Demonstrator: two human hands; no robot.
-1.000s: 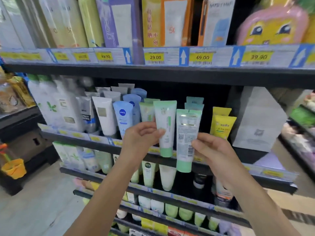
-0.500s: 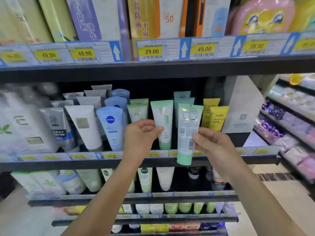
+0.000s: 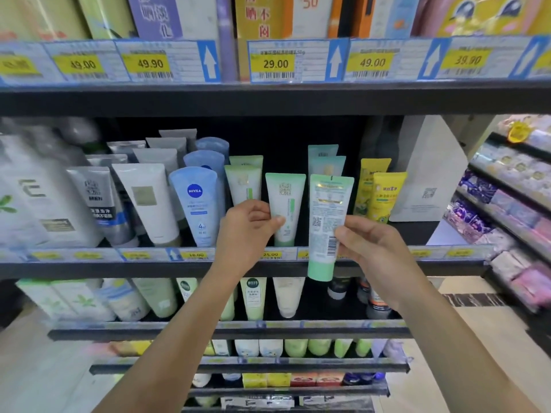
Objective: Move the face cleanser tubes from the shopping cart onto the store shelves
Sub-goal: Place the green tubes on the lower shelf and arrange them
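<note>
A dark shelving rack (image 3: 268, 99) is filling the frame, its rows running from the left edge to the right. Tall boxes (image 3: 262, 16) are standing along the top edge. On the middle shelf (image 3: 89, 268), crossing the centre of the frame, tubes are standing cap-down in rows: a white tube (image 3: 147, 201) and a blue tube (image 3: 195, 204) left of centre, and yellow tubes (image 3: 387, 195) right of centre.

Two bare arms are reaching up from the bottom edge. The left hand (image 3: 247, 231), just left of centre, is keeping its grip clamped on a white-and-green tube (image 3: 286, 204), thumb on the front face. That tube is upright at centre frame, cap down at shelf level; whether it is resting there I cannot tell.

The right hand (image 3: 375, 248), just right of centre, is holding its grip clamped on the edge of a green tube (image 3: 326, 222). This tube is showing its barcode, just beside the other, its cap hanging below the shelf's front edge. Yellow price labels (image 3: 275, 64) are lining the shelf fronts.
</note>
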